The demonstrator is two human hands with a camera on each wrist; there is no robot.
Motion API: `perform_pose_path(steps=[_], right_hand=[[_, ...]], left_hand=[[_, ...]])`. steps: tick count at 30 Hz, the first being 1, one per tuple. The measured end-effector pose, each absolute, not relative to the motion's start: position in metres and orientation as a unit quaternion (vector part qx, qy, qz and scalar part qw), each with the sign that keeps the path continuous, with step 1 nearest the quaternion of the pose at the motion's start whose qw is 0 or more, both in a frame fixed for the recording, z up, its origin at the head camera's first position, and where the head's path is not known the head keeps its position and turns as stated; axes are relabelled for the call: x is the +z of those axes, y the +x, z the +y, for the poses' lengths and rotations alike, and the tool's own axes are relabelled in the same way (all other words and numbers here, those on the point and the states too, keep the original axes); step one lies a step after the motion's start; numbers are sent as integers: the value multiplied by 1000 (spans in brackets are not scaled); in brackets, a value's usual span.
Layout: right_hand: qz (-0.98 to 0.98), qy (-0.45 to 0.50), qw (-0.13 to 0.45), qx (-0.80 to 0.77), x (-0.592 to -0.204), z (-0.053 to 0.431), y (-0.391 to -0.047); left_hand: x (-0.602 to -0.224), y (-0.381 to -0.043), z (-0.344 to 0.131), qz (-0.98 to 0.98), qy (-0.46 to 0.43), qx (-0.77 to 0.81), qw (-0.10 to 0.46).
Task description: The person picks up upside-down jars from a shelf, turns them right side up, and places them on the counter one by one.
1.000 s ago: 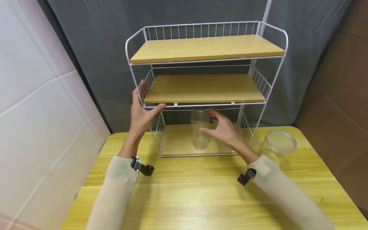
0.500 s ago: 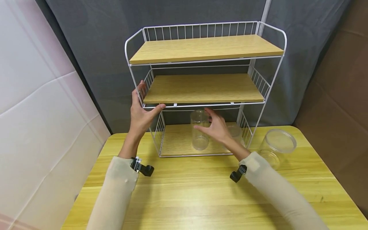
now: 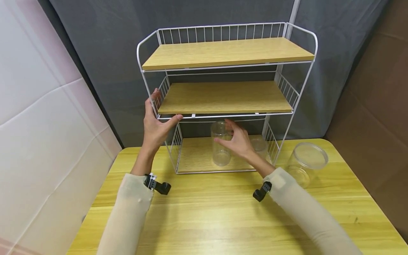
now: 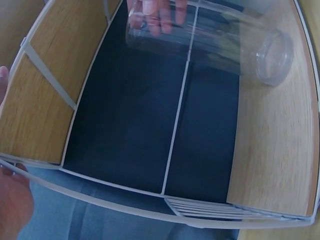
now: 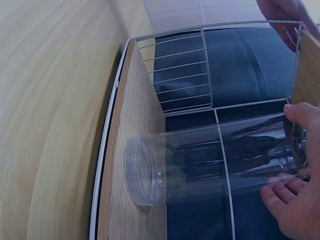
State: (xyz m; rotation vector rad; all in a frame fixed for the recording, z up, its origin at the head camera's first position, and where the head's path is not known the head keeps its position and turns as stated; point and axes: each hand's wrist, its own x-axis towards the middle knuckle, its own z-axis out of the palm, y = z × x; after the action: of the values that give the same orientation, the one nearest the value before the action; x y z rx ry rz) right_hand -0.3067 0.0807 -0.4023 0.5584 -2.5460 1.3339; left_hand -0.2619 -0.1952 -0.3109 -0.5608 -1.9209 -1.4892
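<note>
A tall clear plastic jar (image 3: 220,156) stands upright on the bottom board of a white wire rack (image 3: 226,116) with wooden shelves. My right hand (image 3: 239,142) holds the jar near its upper end, thumb on one side and fingers round the other, as the right wrist view shows. In that view the jar's ringed end (image 5: 144,171) meets the shelf board. At the rack's left side, my left hand (image 3: 155,129) grips the frame by the middle shelf. Its thumb lies along the front rail and its fingers reach behind the side wires.
Another clear jar (image 3: 259,145) stands on the bottom shelf, partly hidden behind my right hand and wrist. On the wooden table (image 3: 204,212), right of the rack, is a wider clear jar (image 3: 309,159). A grey curtain (image 3: 105,71) hangs behind the rack.
My right hand has moved left and closed in round the tall jar. My left hand keeps its grip on the rack, and the jar stays in place.
</note>
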Motion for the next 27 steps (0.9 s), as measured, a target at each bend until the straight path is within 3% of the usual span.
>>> perform_pose_path(steps=[27], right_hand=[[-826,224,181,485,-396,108,-262]], left_hand=[[-316,-255,-198,-703,-218,-601,311]])
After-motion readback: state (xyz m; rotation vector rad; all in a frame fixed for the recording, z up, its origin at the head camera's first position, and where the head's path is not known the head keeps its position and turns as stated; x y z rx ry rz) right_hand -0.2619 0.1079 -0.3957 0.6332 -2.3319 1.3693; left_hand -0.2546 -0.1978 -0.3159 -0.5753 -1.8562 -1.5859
